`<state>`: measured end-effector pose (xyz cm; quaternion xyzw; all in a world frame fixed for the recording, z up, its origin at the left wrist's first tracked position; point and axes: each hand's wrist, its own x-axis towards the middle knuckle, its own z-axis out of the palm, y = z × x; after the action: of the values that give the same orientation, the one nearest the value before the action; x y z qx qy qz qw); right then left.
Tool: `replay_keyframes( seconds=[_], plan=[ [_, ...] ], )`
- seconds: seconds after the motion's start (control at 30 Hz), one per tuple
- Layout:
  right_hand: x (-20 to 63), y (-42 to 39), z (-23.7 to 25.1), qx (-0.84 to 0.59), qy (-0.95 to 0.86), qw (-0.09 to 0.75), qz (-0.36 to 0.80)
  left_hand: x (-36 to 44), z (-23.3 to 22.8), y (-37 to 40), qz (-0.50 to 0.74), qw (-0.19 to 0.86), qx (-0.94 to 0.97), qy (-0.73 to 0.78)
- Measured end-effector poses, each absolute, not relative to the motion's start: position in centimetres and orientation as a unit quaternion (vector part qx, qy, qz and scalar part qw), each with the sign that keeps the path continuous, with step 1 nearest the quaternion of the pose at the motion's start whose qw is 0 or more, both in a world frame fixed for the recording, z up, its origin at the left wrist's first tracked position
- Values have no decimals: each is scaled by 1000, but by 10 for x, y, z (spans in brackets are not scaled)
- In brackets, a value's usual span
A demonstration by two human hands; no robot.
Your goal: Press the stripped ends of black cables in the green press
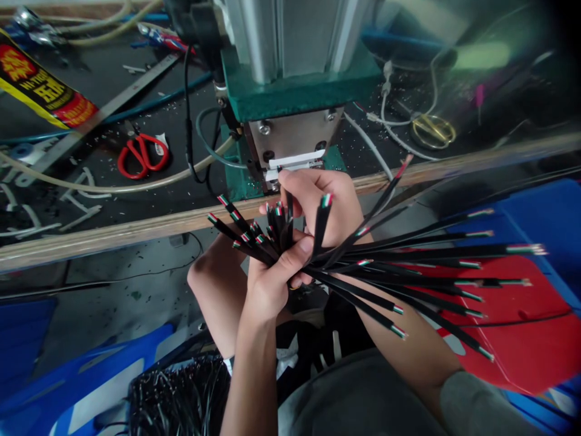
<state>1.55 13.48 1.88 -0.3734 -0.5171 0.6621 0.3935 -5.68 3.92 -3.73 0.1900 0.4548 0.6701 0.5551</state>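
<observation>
My left hand (276,272) is closed round a bundle of black cables (385,249). Their cut ends show red, white and green wire cores, and they fan out to both sides of the fist. Up at the machine, my right hand (329,197) pinches one black cable (289,209) between thumb and fingers. That cable's tip is at the small metal slot (295,163) low on the green and silver press (299,91). My fingers hide part of the slot, so I cannot tell how far the tip goes in.
Red-handled scissors (143,157), a steel ruler (104,112) and a yellow-black packet (43,85) lie left of the press. Grey wires and a coil (433,130) are on the right. Below are a red stool (512,345) and a heap of black cables (177,393).
</observation>
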Motion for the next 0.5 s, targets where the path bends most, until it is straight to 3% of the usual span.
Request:
replay_keyframes(
  seconds=[0.5],
  plan=[
    [19, 138, 12, -327, -561, 386, 655, -57, -37, 40, 662, 569, 190, 450]
  ],
)
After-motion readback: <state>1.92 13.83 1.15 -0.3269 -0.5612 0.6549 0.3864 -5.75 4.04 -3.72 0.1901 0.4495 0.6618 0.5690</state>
